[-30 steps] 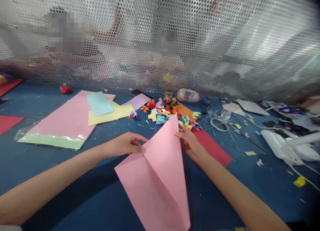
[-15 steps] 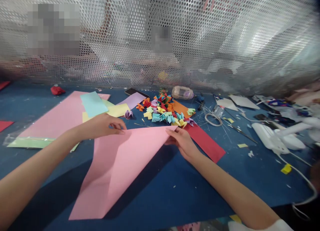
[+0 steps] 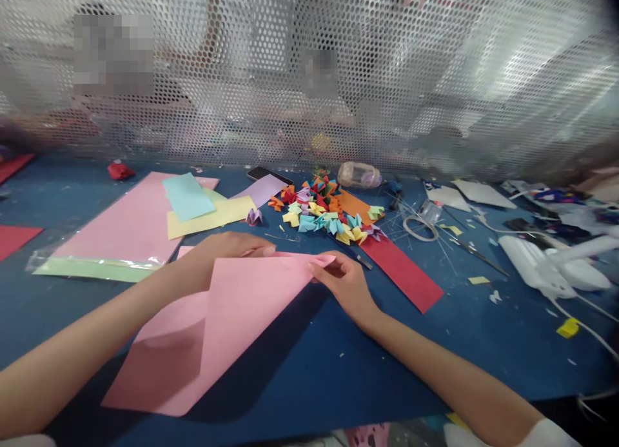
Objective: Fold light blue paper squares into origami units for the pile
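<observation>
A large sheet of pink paper (image 3: 246,311) is folded over at a slant, its right flap raised off the blue table. At the upper right corner of the sheet, my right hand (image 3: 345,282) is closed, pinching the paper between thumb and fingers. My left hand (image 3: 229,250) reaches in behind the raised flap, its bent fingers together at the sheet's top edge. The flap hides part of that hand. Just beyond the sheet lies a pile of small folded paper pieces (image 3: 322,211) in several colours, with a purple folded piece (image 3: 254,217) apart from it.
A plastic-wrapped pack of pink paper (image 3: 126,224) lies left, with blue (image 3: 188,197) and yellow strips (image 3: 207,216) on it. A red strip (image 3: 403,276), a clear bottle (image 3: 358,175), a tape ring (image 3: 420,229) and a white lamp base (image 3: 529,263) sit right. Perforated sheeting (image 3: 271,79) stands behind.
My left hand has moved right along the top edge, now behind the flap. My right hand has shifted slightly left and down with the corner, and the sheet's near end has swung left.
</observation>
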Action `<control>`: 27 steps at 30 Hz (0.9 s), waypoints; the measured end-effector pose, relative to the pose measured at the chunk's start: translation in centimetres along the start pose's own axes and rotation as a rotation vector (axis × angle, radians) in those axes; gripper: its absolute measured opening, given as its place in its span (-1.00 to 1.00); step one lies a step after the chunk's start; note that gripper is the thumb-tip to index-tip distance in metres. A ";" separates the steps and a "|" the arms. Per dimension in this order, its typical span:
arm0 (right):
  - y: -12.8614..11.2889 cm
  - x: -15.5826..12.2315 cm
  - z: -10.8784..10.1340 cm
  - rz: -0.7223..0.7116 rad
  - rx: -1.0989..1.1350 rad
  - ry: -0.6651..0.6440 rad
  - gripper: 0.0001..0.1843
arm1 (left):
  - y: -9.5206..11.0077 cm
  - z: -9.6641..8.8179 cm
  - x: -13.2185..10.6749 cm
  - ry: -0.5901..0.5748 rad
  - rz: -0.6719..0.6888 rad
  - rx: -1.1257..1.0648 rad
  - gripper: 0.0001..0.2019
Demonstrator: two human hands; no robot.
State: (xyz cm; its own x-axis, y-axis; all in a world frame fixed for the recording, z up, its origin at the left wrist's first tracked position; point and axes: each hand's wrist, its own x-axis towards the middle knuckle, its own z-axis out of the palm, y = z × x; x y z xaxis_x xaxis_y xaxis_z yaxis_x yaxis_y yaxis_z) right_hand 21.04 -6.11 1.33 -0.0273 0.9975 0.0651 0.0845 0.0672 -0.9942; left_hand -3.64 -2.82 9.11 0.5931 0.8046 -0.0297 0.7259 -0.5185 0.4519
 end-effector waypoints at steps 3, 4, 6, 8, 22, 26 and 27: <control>0.2 0.0 -0.1 -0.070 -0.062 0.025 -0.76 | 0.1 -0.9 -0.3 -0.054 -0.037 -0.183 -0.44; 0.2 0.0 -0.1 -0.087 -0.082 0.028 -0.77 | -0.1 -1.2 -0.4 -0.092 -0.057 -0.244 -0.43; 0.3 0.1 -0.2 -0.104 -0.110 0.021 -0.78 | -0.9 -1.6 -0.4 -0.195 -0.089 -0.296 -0.46; 0.4 0.1 -0.3 -0.105 -0.122 0.011 -0.78 | -1.7 -1.5 -0.2 -0.250 -0.089 -0.218 -0.41; 0.2 0.6 -0.5 -0.045 -0.023 0.077 -0.69 | -2.4 0.5 0.6 -0.115 -0.115 -0.300 -0.72; 0.2 0.5 -0.5 0.001 0.054 0.054 -0.57 | -1.6 0.8 0.5 -0.086 -0.049 -0.284 -0.77; 0.1 0.5 -0.4 0.002 0.063 0.066 -0.55 | -1.4 0.8 0.4 -0.079 -0.035 -0.276 -0.77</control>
State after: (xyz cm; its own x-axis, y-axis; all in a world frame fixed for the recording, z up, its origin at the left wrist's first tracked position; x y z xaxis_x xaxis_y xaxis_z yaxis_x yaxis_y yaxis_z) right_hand 21.47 -5.63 1.25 0.0389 0.9970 0.0671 0.0212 0.0663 -0.9976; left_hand -4.16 -1.98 7.73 0.6030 0.7895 -0.1142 0.6304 -0.3839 0.6747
